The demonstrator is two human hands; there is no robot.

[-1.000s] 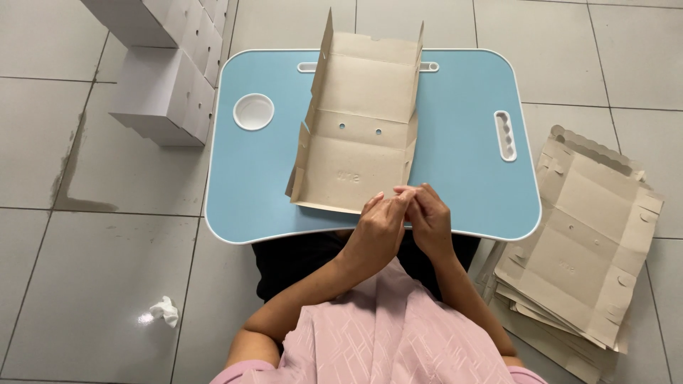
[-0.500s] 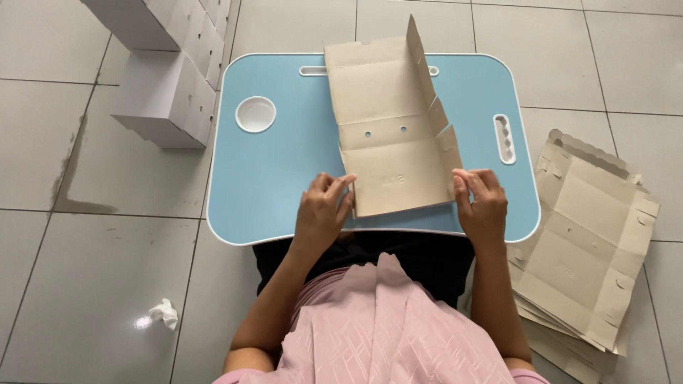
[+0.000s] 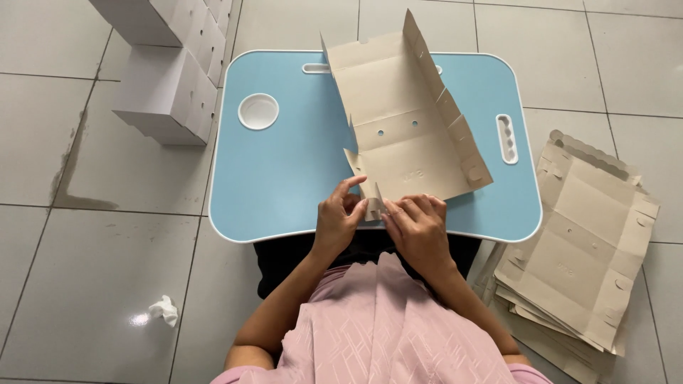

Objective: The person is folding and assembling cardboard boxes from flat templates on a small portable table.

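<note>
Fingers of both hands pinch cardboard box blank [image 3: 405, 142] | blue lap table [image 3: 284, 178] | grey tiled floor [image 3: 107, 284]

Head view. I see the left hand [image 3: 340, 217] and right hand [image 3: 420, 229] pinching the near corner flap of a partly folded cardboard box blank [image 3: 405, 135] on the blue lap table [image 3: 277, 178]. A stack of flat blanks [image 3: 580, 256] lies on the floor to the right; assembled white boxes [image 3: 171, 64] stand upper left, and a crumpled tissue [image 3: 163, 310] lies lower left.
</note>
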